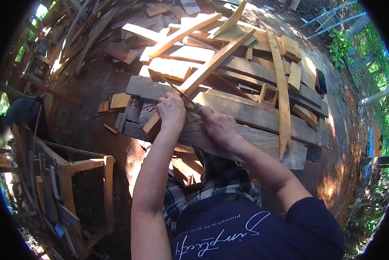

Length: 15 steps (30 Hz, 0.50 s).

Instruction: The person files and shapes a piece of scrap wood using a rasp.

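A long, square-edged wooden strip (pixel 216 62) lies diagonally across the plank workbench (pixel 251 115), its near end at the front left edge. My left hand (pixel 172 110) is closed around the strip close to that end. In my right hand (pixel 220 126) is the handle of a hand tool with a narrow dark blade (pixel 183 96). The blade crosses the strip just beyond my left fingers. I cannot make out whether it has teeth. My right fingers are wrapped round the handle and mostly hidden by the back of the hand.
Wooden offcuts and boards (pixel 173 69) are heaped over the bench's far side. A slender plank (pixel 279 86) lies lengthwise at the right, near a phone (pixel 320 81). To the left stands a wooden frame (pixel 66 182). Small blocks (pixel 119 100) lie beside the bench's left end.
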Tool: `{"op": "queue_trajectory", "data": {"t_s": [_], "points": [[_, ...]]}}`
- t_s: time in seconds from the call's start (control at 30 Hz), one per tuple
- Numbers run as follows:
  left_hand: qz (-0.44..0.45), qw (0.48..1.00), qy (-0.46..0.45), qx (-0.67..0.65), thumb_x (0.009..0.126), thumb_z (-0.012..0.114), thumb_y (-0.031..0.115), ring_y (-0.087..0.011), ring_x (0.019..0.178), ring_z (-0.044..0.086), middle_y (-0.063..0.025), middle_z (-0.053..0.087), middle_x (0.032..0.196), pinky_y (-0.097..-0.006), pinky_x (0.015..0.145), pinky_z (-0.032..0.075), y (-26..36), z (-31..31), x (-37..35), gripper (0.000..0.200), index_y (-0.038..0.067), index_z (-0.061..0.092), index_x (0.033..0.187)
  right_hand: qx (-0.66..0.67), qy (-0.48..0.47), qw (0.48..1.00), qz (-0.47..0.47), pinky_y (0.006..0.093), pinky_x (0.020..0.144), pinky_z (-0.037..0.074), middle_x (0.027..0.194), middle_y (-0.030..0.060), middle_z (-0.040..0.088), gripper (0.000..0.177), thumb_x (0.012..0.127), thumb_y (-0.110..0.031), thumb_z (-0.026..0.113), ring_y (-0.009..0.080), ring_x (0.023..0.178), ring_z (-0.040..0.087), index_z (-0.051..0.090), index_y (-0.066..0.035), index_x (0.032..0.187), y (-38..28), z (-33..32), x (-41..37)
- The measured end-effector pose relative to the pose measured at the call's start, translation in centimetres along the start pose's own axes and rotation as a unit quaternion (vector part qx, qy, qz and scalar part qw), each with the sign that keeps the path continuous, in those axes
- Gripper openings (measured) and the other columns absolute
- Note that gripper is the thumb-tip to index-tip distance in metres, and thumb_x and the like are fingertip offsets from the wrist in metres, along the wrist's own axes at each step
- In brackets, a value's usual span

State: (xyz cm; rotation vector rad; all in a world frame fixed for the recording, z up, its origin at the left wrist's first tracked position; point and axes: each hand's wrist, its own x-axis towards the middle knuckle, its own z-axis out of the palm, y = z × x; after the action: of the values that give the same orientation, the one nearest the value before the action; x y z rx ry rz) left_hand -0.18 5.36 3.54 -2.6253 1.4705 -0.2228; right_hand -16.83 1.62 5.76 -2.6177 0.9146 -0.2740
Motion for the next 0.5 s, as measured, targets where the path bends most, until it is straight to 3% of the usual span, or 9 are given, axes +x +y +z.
{"op": "queue_trajectory", "data": {"t_s": [0.1, 0.27, 0.37, 0.5], "points": [[0.000, 1.000, -0.016, -0.003, 0.089, 0.050, 0.019, -0.0289, 0.084, 0.064, -0.0102, 0.059, 0.095, -0.0429, 0.054, 0.056, 0.0, -0.3, -0.3, 0.028, -0.002, 0.060, 0.104, -0.019, -0.023, 0.999, 0.023, 0.0459, 0.059, 0.052, 0.074, 0.0181, 0.066, 0.018, 0.091, -0.010, 0.042, 0.0345, 0.069, 0.067, 0.047, -0.010, 0.108, -0.1, -0.2, -1.2], [0.010, 1.000, -0.010, 0.001, 0.089, 0.050, 0.020, -0.0299, 0.083, 0.064, -0.0105, 0.058, 0.095, -0.0432, 0.051, 0.055, -0.3, -0.3, -0.1, 0.029, -0.001, 0.060, 0.105, 0.003, 0.014, 1.000, 0.016, 0.0477, 0.060, 0.051, 0.074, 0.0182, 0.065, 0.018, 0.091, -0.012, 0.042, 0.0360, 0.067, 0.066, 0.046, -0.011, 0.108, -1.7, 1.7, 3.7], [-0.011, 0.999, -0.035, 0.000, 0.089, 0.050, 0.021, -0.0302, 0.084, 0.064, -0.0106, 0.058, 0.095, -0.0435, 0.051, 0.055, 0.1, -0.5, 0.1, 0.030, -0.001, 0.060, 0.107, -0.001, -0.004, 1.000, 0.020, 0.0491, 0.061, 0.049, 0.071, 0.0178, 0.064, 0.012, 0.094, -0.019, 0.043, 0.0369, 0.068, 0.065, 0.046, -0.011, 0.102, -0.6, 0.2, 1.0], [-0.010, 0.998, -0.064, 0.018, 0.089, 0.050, 0.021, -0.0306, 0.085, 0.063, -0.0112, 0.058, 0.096, -0.0435, 0.051, 0.055, 0.4, -1.2, -0.2, 0.030, -0.001, 0.060, 0.108, -0.023, -0.027, 0.999, 0.031, 0.0499, 0.062, 0.049, 0.072, 0.0187, 0.064, 0.013, 0.094, -0.020, 0.044, 0.0384, 0.069, 0.065, 0.045, -0.011, 0.103, -0.2, -0.2, -1.5]]}}
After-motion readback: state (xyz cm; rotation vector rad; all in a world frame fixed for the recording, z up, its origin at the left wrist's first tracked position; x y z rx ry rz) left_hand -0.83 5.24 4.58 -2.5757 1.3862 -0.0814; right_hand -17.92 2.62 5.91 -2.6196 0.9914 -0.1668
